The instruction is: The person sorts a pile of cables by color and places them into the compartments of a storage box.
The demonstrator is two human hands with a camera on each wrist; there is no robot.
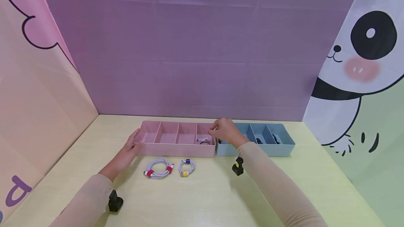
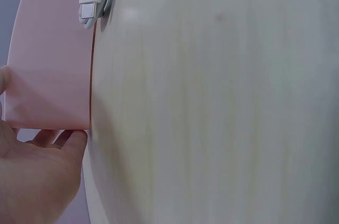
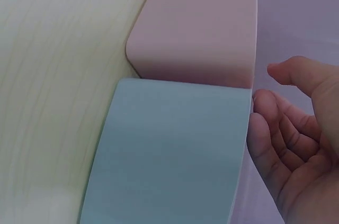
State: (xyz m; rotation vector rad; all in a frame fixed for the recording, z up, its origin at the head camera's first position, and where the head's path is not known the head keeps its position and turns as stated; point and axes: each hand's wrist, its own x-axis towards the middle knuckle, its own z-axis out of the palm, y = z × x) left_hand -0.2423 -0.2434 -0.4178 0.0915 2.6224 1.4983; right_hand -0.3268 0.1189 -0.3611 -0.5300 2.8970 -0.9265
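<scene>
A pink divided storage box (image 1: pixel 176 150) stands on the table, and my left hand (image 1: pixel 128 147) grips its left end. In the left wrist view the thumb is at the front rim and the fingers (image 2: pixel 74 142) lie against the end wall. My right hand (image 1: pixel 225 131) is over the pink box's right compartment, where a coiled pale cable (image 1: pixel 204 141) lies. Its thumb and loosely bent fingers (image 3: pixel 262 128) stand apart with nothing between them, right beside the rim of the blue divided box (image 3: pixel 175 150).
Two white cable coils lie in front of the pink box: a larger coil with red straps (image 1: pixel 159 168) and a smaller coil with yellow and blue straps (image 1: pixel 187 167). Dark cables (image 1: pixel 275 138) sit in the blue box. A purple backdrop (image 1: pixel 195 55) rises behind.
</scene>
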